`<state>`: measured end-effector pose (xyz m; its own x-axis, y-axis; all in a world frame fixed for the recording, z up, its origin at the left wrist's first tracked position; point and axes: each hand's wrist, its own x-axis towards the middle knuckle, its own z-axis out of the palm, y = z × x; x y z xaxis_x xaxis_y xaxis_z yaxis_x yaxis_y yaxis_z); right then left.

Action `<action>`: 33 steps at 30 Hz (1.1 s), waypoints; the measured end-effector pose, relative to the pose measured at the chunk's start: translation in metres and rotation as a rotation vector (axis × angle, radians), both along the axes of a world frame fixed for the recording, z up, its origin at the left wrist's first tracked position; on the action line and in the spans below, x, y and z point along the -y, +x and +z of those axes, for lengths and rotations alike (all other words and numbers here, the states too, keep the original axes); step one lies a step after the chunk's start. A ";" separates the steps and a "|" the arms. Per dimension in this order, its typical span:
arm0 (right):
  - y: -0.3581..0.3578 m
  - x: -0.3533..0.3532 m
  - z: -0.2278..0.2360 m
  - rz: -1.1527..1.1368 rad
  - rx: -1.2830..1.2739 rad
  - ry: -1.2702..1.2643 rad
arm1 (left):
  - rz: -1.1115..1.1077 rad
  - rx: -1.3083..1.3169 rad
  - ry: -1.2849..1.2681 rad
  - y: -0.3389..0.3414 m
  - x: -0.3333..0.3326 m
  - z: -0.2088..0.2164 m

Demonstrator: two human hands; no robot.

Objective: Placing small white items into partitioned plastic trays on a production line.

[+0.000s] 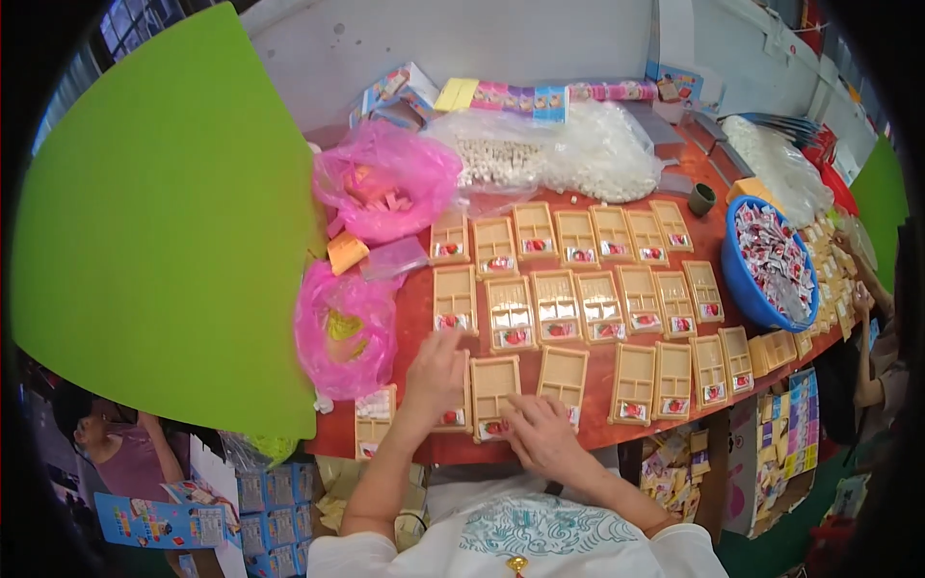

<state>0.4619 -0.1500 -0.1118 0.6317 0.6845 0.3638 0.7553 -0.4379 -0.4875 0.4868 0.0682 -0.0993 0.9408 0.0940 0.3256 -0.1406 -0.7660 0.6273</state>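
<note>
Three rows of small tan compartment trays lie on the red table. Most hold a small packet with a red strawberry picture in the end nearest me. My left hand (438,374) is over a front-row tray (464,395) at the left, its fingers bent and drawn together near the tray behind (454,294); what they hold, if anything, is hidden. My right hand (546,433) is low over the front row, fingers apart and bent down, between a tray (494,379) with a packet and another tray (563,371) that it partly covers.
A blue basin (742,279) full of packets stands right. Pink plastic bags (337,193) lie left, beside a green panel (164,241). Clear bags (612,154) of small white pieces lie at the back, near a dark cup (702,199). Another person's arm (872,279) is at far right.
</note>
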 end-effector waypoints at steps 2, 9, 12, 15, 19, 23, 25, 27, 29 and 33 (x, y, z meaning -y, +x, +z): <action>0.012 0.003 0.002 -0.046 0.022 -0.002 | 0.069 -0.001 0.012 0.008 -0.006 0.001; 0.110 -0.022 -0.003 -0.043 0.178 -0.068 | 0.055 -0.064 0.102 0.098 -0.059 -0.027; 0.160 -0.051 -0.006 -0.069 0.186 -0.031 | -0.004 0.026 0.135 0.142 -0.063 -0.019; 0.201 -0.070 -0.001 -0.082 0.293 -0.099 | -0.101 0.025 0.184 0.190 -0.065 -0.018; 0.262 -0.100 -0.017 -0.086 0.322 -0.077 | -0.204 0.160 0.377 0.248 -0.081 -0.039; 0.310 -0.123 -0.031 -0.084 0.262 -0.106 | -0.164 0.039 0.427 0.295 -0.099 -0.044; 0.328 -0.139 -0.038 -0.066 0.298 -0.048 | -0.122 -0.090 0.472 0.319 -0.112 -0.042; 0.340 -0.157 -0.031 -0.074 0.220 -0.191 | -0.075 -0.221 0.521 0.332 -0.124 -0.038; 0.359 -0.165 -0.035 -0.088 0.146 -0.339 | -0.004 -0.231 0.670 0.341 -0.132 -0.041; 0.409 -0.173 -0.073 -0.235 0.489 -0.257 | 0.020 -0.028 0.589 0.349 -0.148 -0.056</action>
